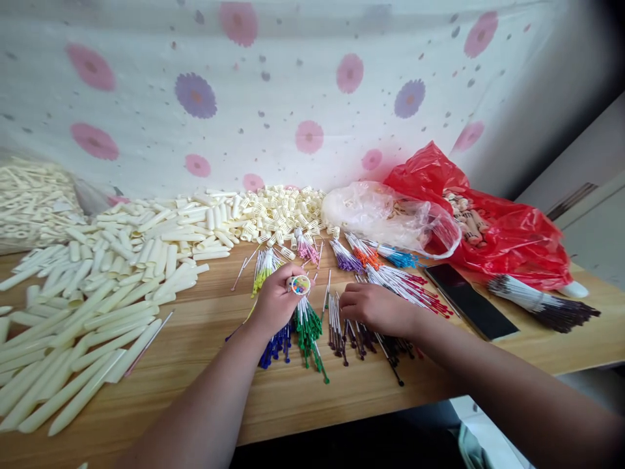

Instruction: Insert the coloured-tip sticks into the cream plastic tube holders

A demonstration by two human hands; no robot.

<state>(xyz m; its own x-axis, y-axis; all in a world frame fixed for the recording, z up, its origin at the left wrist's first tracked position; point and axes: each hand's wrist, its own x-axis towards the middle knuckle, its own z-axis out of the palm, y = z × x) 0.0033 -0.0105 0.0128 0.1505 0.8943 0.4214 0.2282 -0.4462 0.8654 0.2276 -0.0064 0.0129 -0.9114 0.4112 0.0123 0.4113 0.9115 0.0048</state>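
My left hand (274, 298) is closed around a small bundle (298, 284) of thin refills, whose coloured ends face the camera. My right hand (371, 306) rests palm down, fingers curled, on piles of thin white sticks with dark tips (342, 329); whether it grips one is hidden. Green-tipped sticks (308, 332) and blue-tipped sticks (276, 345) lie just below my left hand. More bunches lie beyond: yellow-tipped (263, 267), pink (306, 247), purple (346, 257), orange (366, 255), light blue (400, 259) and red (415, 290).
Cream plastic pen barrels (83, 326) cover the wooden table (293, 397) at left. Small cream spring-like parts (280, 212) are heaped at the back. A clear bag (385, 215), a red bag (508, 228), a black phone (469, 301) and a tied dark-tipped bundle (541, 306) lie at right.
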